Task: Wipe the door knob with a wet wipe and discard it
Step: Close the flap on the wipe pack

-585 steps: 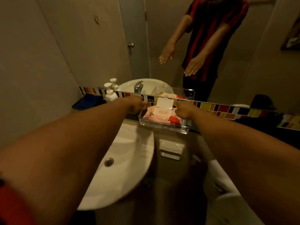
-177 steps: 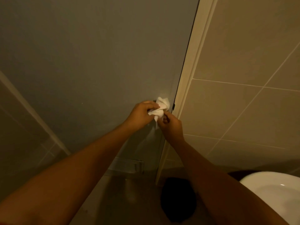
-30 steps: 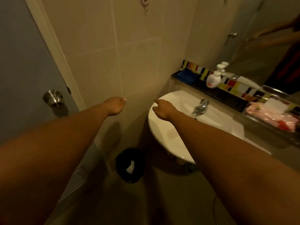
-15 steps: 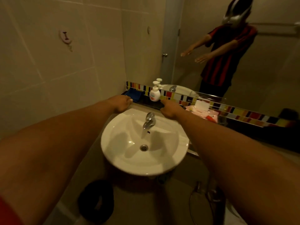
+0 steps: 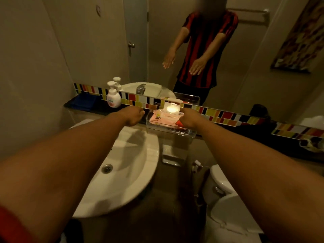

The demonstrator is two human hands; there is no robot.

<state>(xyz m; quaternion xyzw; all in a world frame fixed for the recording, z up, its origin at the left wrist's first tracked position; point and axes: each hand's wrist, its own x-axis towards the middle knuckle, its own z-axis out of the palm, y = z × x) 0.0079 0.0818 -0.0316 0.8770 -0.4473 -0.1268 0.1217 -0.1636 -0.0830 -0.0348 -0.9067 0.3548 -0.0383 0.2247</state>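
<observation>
Wipe handling, as a judgement: light, limp, damp sheet, slightly slick. Best pinched at a corner or bunched in the fingers, with no real force needed. No loose wet wipe is in view, only the wet-wipe pack (image 5: pixel 164 118) in the clear tray (image 5: pixel 172 133) just right of the sink (image 5: pixel 138 165). Door knob (image 5: pixel 131 45) shows only in the mirror (image 5: pixel 249 50), on the door behind the person. Left hand (image 5: pixel 134 116) is over the sink's back rim. Right hand (image 5: pixel 190 119) is at the pack's right edge; whether it touches can't be told. Mirror shows both sets of fingers straight, loosely spread, palms down, holding nothing.

wipes pack (image 5: pixel 163 118) in tray (image 5: pixel 169 131), sink (image 5: pixel 136 172) left
</observation>
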